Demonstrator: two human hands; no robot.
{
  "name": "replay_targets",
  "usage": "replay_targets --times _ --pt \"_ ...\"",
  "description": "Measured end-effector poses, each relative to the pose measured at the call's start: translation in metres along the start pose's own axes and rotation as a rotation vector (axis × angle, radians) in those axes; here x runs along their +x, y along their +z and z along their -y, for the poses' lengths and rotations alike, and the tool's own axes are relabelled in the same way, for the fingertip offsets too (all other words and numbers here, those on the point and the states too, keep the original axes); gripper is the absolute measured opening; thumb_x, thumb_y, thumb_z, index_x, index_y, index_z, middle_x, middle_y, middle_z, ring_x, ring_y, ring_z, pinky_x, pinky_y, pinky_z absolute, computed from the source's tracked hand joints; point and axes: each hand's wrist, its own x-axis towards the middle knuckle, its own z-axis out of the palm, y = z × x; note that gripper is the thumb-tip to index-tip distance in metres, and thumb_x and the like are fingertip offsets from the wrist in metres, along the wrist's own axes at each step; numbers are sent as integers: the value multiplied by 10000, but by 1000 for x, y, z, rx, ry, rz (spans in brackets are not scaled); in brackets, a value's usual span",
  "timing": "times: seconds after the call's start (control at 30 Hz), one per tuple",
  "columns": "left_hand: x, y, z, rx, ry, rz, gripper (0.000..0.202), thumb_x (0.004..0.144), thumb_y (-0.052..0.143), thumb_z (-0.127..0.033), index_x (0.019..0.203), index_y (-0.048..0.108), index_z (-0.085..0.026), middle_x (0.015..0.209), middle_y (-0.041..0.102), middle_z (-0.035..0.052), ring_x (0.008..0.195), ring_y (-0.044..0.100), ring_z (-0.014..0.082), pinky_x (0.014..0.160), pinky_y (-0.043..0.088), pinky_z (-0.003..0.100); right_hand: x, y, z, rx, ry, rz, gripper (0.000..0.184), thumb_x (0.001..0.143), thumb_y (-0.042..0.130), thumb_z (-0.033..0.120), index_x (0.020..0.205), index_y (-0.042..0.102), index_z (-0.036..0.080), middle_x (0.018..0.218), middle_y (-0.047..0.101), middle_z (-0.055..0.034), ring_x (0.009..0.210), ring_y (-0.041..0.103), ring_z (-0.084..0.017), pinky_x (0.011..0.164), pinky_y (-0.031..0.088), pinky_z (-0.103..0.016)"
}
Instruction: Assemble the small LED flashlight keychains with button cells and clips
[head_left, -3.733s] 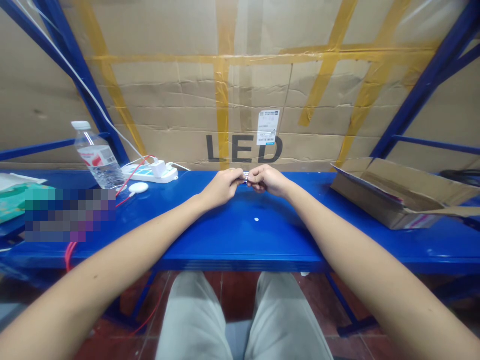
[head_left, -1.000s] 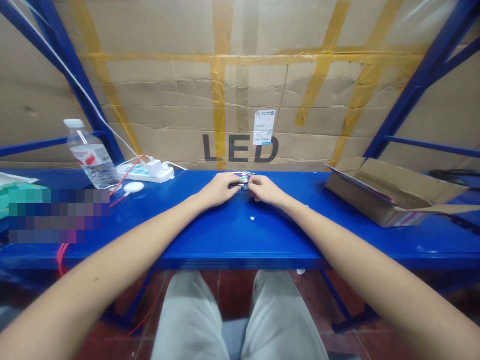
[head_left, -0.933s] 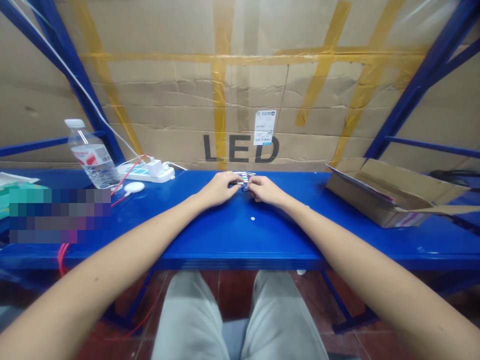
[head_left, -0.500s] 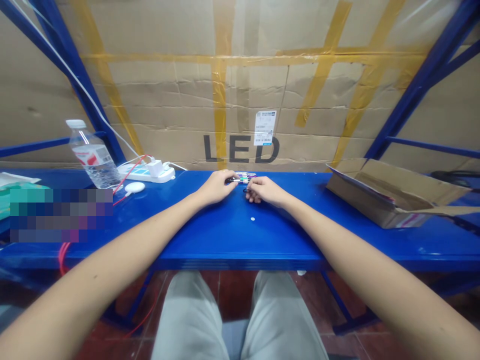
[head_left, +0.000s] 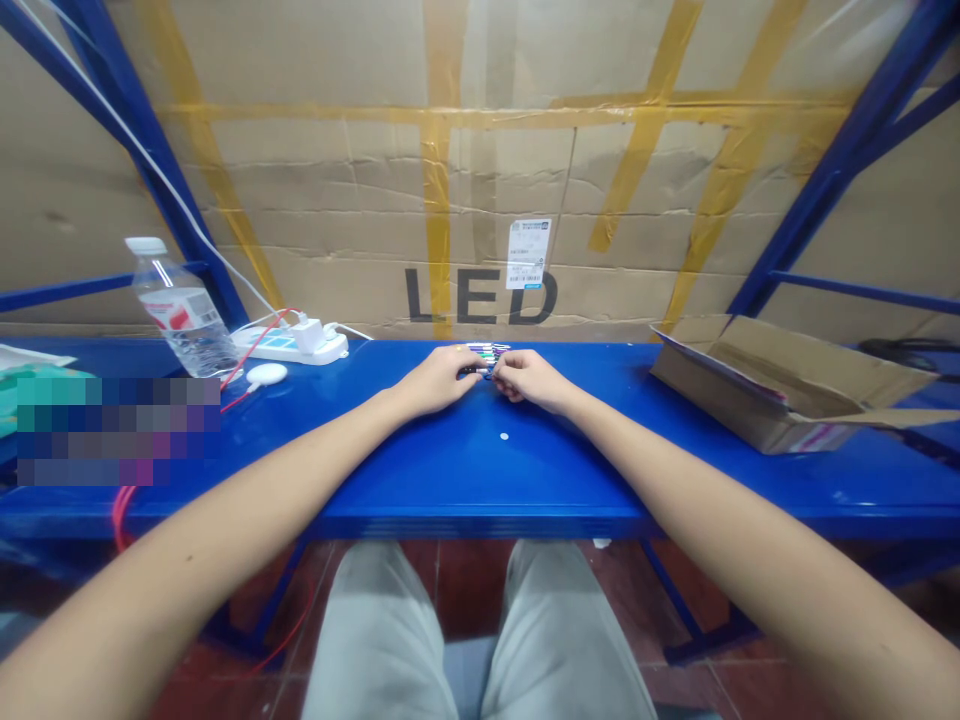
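Observation:
My left hand [head_left: 441, 380] rests on the blue table [head_left: 427, 460], its fingers closed around a dark pen [head_left: 472, 371] with a pale end. Just to its right, my right hand [head_left: 531, 382] is pinched shut, fingertips close to the pen's pale end. A small dark bit shows at those fingertips, too tiny to name. Behind both hands lie several slim pens [head_left: 486, 351] with purple, green and white parts, partly hidden by my fingers. Nearer to me is a small white disc [head_left: 504, 436] on the tabletop.
On the right stands an open cardboard box [head_left: 750, 400]. A water bottle [head_left: 184, 310], a white power strip [head_left: 300, 343], a round white puck [head_left: 267, 376] and a red cable [head_left: 124, 510] are on the left. A big carton [head_left: 360, 200] walls off the back.
My left hand and the pen have shifted slightly right and toward me, closing the gap to my right hand. The dark bit at my right fingertips now meets or nearly meets the pen.

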Motion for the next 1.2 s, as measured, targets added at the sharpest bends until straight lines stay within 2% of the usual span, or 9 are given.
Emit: replay_targets --times 0.2,0.37,0.57,0.67,0.9,1.03,1.2 --pt "0 2 0 52 55 17 174 904 579 -156 1028 702 -163 999 718 87 937 648 212 838 499 334 -1 3 3 -123 -23 -17 189 817 520 112 648 475 183 509 479 42 429 429 -78 430 348 -210" --pt "0 3 1 78 104 16 171 918 563 -166 994 717 -163 941 684 90 884 631 201 812 496 327 2 3 0 -284 -101 -40 192 832 537 165 651 474 182 508 483 41 450 407 -83 459 286 -221" --pt "0 1 -2 46 44 29 185 897 568 -164 1006 717 -182 968 702 83 916 639 203 852 498 337 3 2 -2 -326 -144 -52 198 843 509 173 649 471 187 538 506 25 489 414 -97 496 288 -233" --pt "1 0 -4 15 -6 17 181 895 562 -174 1003 706 -189 1000 721 77 940 648 212 863 494 348 2 4 0 -283 -126 -61 202 842 510 146 649 469 192 527 513 21 475 427 -101 478 303 -226" --pt "-1 2 -5 -191 -272 -83 144 880 580 -239 987 656 -178 967 730 47 864 648 189 818 502 321 -5 4 8 2 39 -50 159 865 506 125 719 503 189 530 522 17 424 449 -94 408 338 -208" --pt "0 5 -4 -258 -307 -96 146 862 599 -263 963 653 -175 965 725 45 878 642 191 845 499 334 -6 4 9 134 77 -69 153 846 529 112 701 536 160 544 503 10 438 434 -76 412 318 -195" --pt "1 8 -4 -317 -324 -122 154 854 606 -285 952 653 -175 965 725 50 887 644 197 863 496 351 -2 3 6 189 106 -70 137 859 533 148 727 572 147 532 510 -1 433 431 -84 404 307 -202"
